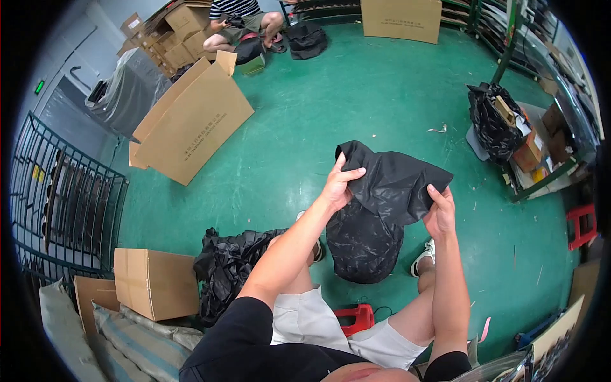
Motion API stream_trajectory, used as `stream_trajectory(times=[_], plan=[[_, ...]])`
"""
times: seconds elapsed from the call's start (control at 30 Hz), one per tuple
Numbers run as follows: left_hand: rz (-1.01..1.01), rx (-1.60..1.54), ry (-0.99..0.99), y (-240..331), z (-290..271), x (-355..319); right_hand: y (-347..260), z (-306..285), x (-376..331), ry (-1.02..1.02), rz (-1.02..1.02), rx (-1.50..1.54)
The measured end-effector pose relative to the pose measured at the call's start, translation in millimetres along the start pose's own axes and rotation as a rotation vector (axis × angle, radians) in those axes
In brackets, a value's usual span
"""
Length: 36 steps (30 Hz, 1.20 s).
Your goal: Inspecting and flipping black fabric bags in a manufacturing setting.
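Observation:
A limp black fabric bag [382,184] hangs between my two hands in front of my knees. My left hand [338,183] pinches its upper left edge, thumb on top and fingers behind the cloth. At its right corner my right hand [440,210] grips the edge between thumb and fingers. Below the stretched cloth, a rounded, bulging black part [366,248] reaches down toward the floor between my feet. I cannot tell whether it is the same piece or a separate one. What lies inside is hidden.
Crumpled black cloth [232,267] and a cardboard box [156,283] sit to my left. A large open carton [197,124] stands farther off. A red stool [356,318] is under me. Shelving [547,181] with a black rubbish bag [496,124] is at right. Another person [238,25] crouches far left.

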<state>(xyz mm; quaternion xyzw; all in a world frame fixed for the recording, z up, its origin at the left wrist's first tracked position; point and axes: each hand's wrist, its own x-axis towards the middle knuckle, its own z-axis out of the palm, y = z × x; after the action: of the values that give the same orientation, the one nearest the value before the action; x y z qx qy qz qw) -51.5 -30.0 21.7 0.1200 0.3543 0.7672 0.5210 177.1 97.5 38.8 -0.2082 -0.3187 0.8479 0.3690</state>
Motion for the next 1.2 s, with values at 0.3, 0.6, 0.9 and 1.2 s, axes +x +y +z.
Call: stream_trajectory(times=[0.3, 0.6, 0.9, 1.2], plan=[[-0.003, 0.039, 0.02, 0, 4, -2, 2, -10, 3, 0.081, 0.107, 0.045], [0.003, 0.013, 0.013, -5, 2, 0, 3, -12, 4, 0.056, 0.105, 0.019], [0.005, -0.112, -0.057, 1, 3, -1, -2, -9, 3, 0.113, 0.036, -0.039], [-0.158, -0.046, 0.206, -15, -36, 27, 11, -16, 19, 0.186, -0.08, -0.092]])
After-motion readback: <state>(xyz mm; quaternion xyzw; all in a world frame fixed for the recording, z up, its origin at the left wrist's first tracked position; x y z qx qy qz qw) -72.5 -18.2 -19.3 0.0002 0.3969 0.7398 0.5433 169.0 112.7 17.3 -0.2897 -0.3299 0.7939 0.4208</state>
